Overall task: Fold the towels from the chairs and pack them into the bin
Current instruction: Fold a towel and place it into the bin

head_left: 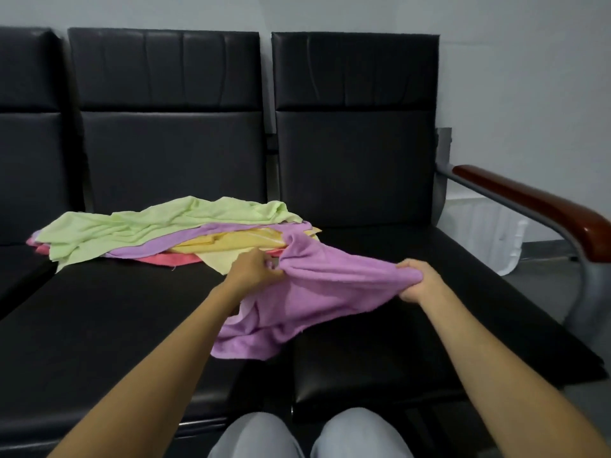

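Hands share one purple towel [317,285]: the left hand [256,267] pinches its edge near the pile of towels [148,226], while the right hand [415,280] grips a corner, spreading it above the chair seat [429,325], likely for folding.

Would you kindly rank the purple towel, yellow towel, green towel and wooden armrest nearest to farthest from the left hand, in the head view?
1. purple towel, gripped by the left hand.
2. yellow towel, just behind, in the pile.
3. green towel, atop the pile, back-left.
4. wooden armrest, far right.
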